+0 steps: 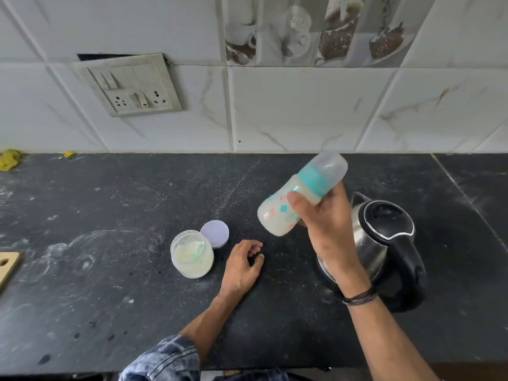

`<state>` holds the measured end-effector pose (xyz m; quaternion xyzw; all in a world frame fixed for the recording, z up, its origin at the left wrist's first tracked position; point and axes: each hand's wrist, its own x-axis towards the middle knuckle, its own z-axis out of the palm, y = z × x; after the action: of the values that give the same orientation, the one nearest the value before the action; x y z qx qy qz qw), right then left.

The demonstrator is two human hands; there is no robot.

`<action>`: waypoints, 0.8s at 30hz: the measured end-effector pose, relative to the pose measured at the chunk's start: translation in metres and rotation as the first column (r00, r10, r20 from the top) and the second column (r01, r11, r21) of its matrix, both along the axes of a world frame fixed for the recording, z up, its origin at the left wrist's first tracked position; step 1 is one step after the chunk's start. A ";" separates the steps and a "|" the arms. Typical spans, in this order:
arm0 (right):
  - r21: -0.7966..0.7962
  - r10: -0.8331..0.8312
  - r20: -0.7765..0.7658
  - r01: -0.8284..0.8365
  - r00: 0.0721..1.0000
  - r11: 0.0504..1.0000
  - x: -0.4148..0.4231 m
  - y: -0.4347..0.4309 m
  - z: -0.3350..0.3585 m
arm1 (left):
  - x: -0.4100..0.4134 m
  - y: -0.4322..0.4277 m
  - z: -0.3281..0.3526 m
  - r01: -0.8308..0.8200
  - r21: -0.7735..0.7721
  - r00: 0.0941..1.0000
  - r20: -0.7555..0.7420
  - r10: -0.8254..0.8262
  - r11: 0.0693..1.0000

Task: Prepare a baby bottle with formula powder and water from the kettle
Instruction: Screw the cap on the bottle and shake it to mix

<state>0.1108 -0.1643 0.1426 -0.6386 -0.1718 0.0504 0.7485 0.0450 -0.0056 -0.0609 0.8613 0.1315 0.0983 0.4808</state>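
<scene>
From your head view, your right hand (324, 224) grips the baby bottle (275, 213) around its upper body, thumb across the front and fingers wrapped behind. The bottle is lifted off the countertop (110, 243) and tilted, its base low to the left and its capped top high to the right. It has a teal collar, a cloudy translucent cap, coloured shapes printed on its side and a milky white liquid inside. It hangs between the formula jar (192, 254) and the kettle (384, 221), apart from both. Your left hand (242, 264) rests on the dark stone just right of the jar, fingers loosely curled, holding nothing. The counter runs back to the tiled wall, where a switchboard (132, 86) sits; its front edge is by your denim sleeve (167, 358). Broad bare stone lies to the left, up to a wooden board (8, 266) at the frame's edge and a yellow cloth (9, 159) in the far corner. The jar stands open with pale powder in it, and its lid (215, 234) lies flat just behind it. The kettle's lid is closed, and your right forearm partly covers its steel body.
</scene>
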 end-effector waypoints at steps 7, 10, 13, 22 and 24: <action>-0.063 -0.070 -0.034 0.068 0.997 0.996 0.009 -0.002 -0.002 | -0.002 0.001 -0.001 -0.008 0.004 1.000 0.000 0.008 1.000; -0.107 0.000 -0.057 -0.006 0.998 0.994 0.010 -0.005 -0.005 | 0.000 0.001 -0.001 -0.003 0.012 1.000 -0.011 0.003 1.000; -0.083 -0.023 -0.077 0.017 0.997 0.996 0.010 -0.005 -0.006 | -0.001 0.000 -0.001 -0.002 0.017 1.000 -0.013 0.002 1.000; -0.078 -0.031 -0.017 0.030 0.999 0.996 0.009 0.001 -0.001 | -0.002 0.002 0.000 -0.012 0.015 1.000 -0.014 0.012 1.000; -0.006 -0.065 -0.013 0.065 0.998 0.998 0.010 -0.001 -0.004 | -0.003 0.000 -0.001 -0.009 0.013 1.000 -0.011 0.009 1.000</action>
<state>0.1213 -0.1652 0.1389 -0.6456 -0.1461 0.0308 0.7489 0.0423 -0.0056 -0.0620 0.8644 0.1375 0.0966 0.4740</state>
